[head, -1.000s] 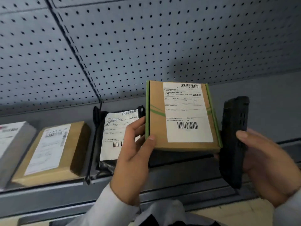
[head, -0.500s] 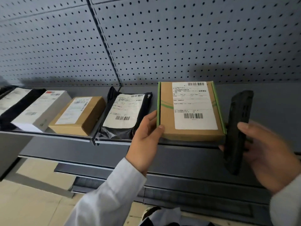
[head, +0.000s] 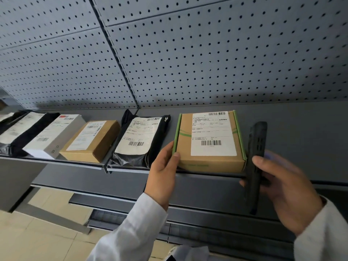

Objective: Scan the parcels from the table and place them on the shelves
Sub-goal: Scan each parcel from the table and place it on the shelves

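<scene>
1. My left hand (head: 163, 170) holds the green-edged box (head: 209, 140) at its near left corner: the thumb lies along the box's left edge, and the other fingers are curled behind it, out of sight.
2. The box lies on the shelf (head: 207, 175), label up, with its near face at the shelf's front lip.
3. My right hand (head: 284, 193) grips the black scanner (head: 256, 162), thumb on its right side and fingers wrapped behind it. The scanner stands upright, edge-on to me, just beside the box's right side. I cannot tell whether they touch.
4. Just left of the box a black bag (head: 139, 140) with a white label lies on the same shelf, close to my left hand.
5. Left of the bag, past the shelf divider (head: 120, 146), sits a brown box (head: 92, 141), then a white box (head: 52, 136), then another black bag (head: 18, 132) at the far left, all with labels up.
6. A grey pegboard (head: 188, 53) rises behind the shelf.
7. Below the shelf are lower grey shelves (head: 131, 202), and a tan floor (head: 37, 238) shows down and left of the box.
8. White sleeves (head: 131, 234) cover both my forearms.
</scene>
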